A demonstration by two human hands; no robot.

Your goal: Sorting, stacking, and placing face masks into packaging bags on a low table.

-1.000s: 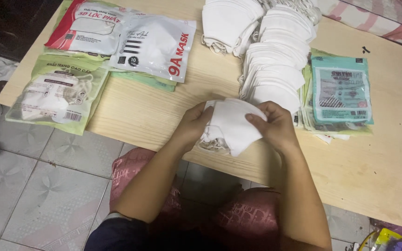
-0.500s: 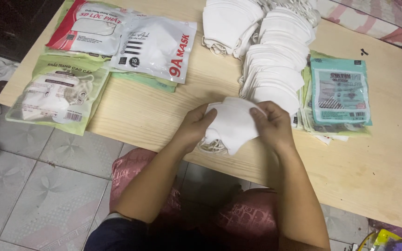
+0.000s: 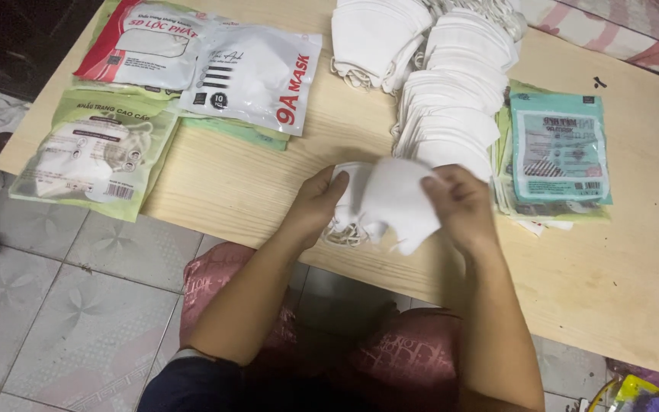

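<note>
Below, head view: my left hand (image 3: 316,204) and right hand (image 3: 461,206) meet over the near edge of the tabletop (image 3: 268,191), both grips clamped on a small bundle of white face masks (image 3: 390,202). The bundle lies directly between the two hands, its long axis running roughly left to right, with ear loops trailing at its lower left. Left fingers wrap the bundle's left end, thumb on top; right fingers pinch the upper right corner from above. Both forearms rise from the lower frame and converge, wrists slightly bent inward, neither hand nearer than the other. Just beyond the right hand stands the long overlapping stack of white masks (image 3: 455,99); teal packets (image 3: 560,149) lie to its right, printed bags (image 3: 253,72) far left.
</note>
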